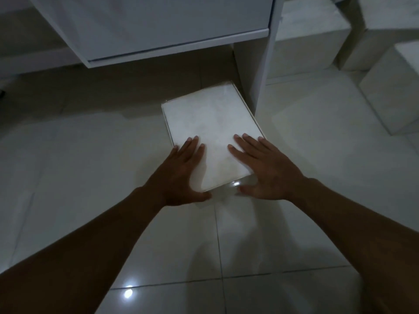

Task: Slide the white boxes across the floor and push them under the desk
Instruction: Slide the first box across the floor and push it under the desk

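A white box (208, 125) lies on the tiled floor, its far end just inside the shadow under the white desk (158, 30). The box sits close beside the desk's right side panel (260, 71). My left hand (181, 175) rests flat on the near left corner of the box, fingers spread, thumb at the near edge. My right hand (263, 171) lies flat on the near right corner, thumb down against the near side. Both palms press on the box; neither hand closes around it.
Several more white boxes (390, 94) stand stacked on the floor to the right of the desk panel. A drawer front (147, 19) overhangs the opening. Glossy floor tiles (172, 245) stretch toward me, with a dark gap under the desk at the left.
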